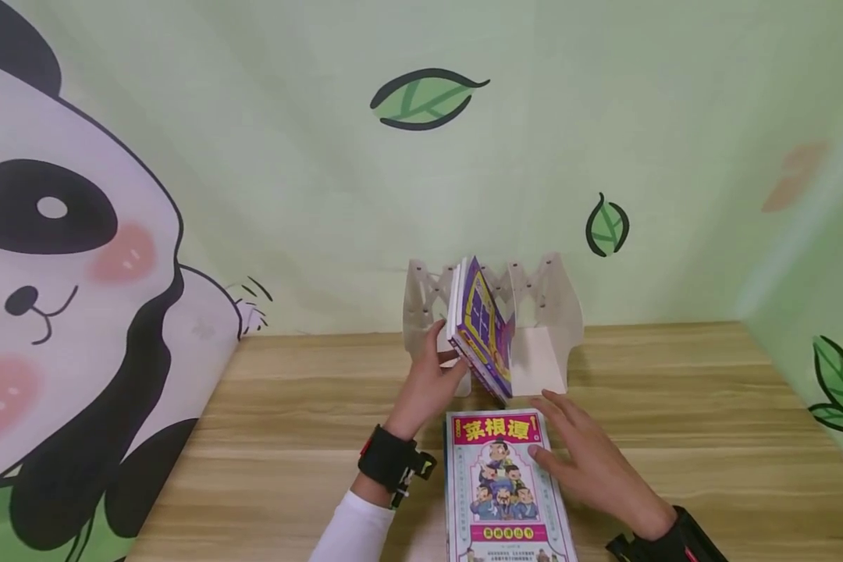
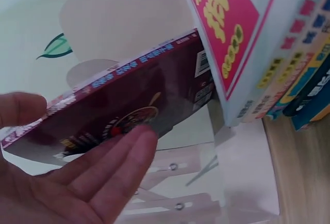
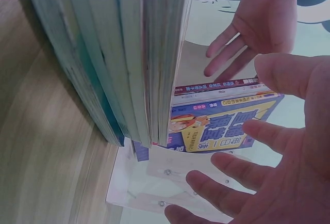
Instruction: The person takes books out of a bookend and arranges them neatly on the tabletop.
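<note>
Several thin books (image 1: 488, 328) with a purple and yellow front cover lean together in a white expandable book rack (image 1: 544, 355). My left hand (image 1: 428, 386) is at their left side, fingers extended. In the left wrist view those fingers lie against or just beside the dark maroon back cover (image 2: 124, 110); contact is unclear. My right hand (image 1: 597, 460) is spread near the upper right edge of a book stack (image 1: 509, 484), whose pink-and-white top cover shows cartoon figures. In the right wrist view the right fingers (image 3: 219, 190) hold nothing.
The wooden table (image 1: 309, 437) bears the rack at its back edge, with the stack in front of it. Behind stands a pale green backdrop (image 1: 309, 195) printed with leaves and a panda. Both wrists wear black straps (image 1: 386, 460).
</note>
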The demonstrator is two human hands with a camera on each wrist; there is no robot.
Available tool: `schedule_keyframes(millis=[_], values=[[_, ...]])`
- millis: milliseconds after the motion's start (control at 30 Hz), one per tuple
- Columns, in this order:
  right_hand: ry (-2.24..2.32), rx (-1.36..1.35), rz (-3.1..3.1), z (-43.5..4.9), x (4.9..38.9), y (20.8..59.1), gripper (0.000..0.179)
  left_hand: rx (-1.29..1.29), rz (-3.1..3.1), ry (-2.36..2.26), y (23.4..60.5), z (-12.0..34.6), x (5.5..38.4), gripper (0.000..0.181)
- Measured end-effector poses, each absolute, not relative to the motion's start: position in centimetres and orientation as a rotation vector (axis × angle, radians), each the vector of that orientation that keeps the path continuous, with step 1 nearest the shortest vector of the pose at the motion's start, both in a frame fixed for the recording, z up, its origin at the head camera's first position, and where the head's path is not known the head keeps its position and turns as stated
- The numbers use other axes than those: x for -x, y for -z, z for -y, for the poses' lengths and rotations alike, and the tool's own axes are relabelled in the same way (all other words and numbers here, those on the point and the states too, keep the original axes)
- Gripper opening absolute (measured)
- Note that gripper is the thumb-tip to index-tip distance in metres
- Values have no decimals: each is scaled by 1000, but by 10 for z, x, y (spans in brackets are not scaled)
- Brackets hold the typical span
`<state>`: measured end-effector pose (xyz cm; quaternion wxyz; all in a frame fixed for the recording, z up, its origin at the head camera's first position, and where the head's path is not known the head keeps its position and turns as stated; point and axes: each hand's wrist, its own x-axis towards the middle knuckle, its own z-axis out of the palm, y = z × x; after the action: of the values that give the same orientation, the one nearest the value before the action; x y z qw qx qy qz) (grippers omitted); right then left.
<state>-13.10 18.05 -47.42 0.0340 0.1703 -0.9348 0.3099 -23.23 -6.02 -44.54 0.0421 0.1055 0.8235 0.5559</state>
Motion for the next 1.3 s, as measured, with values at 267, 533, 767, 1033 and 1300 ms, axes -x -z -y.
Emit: schedule_keyframes(millis=[267,533,767,1033,1300], values=[[-976,-509,2892,-181,132,474,64,-358,-2483,-1733,454,56,241,80],[-980,-500,2886,-181,133,473,64,-431,-2513,-1758,458,49,243,80],[-995,-499,2891,-182,133,473,64,-500,-2600,-1739,459,42,239,83],[-994,-495,2885,-184,132,474,65,-505,-2739,-1713,457,36,235,74],[-972,-487,2889,-187,132,471,64,-569,-2774,-1741,443,38,233,69]])
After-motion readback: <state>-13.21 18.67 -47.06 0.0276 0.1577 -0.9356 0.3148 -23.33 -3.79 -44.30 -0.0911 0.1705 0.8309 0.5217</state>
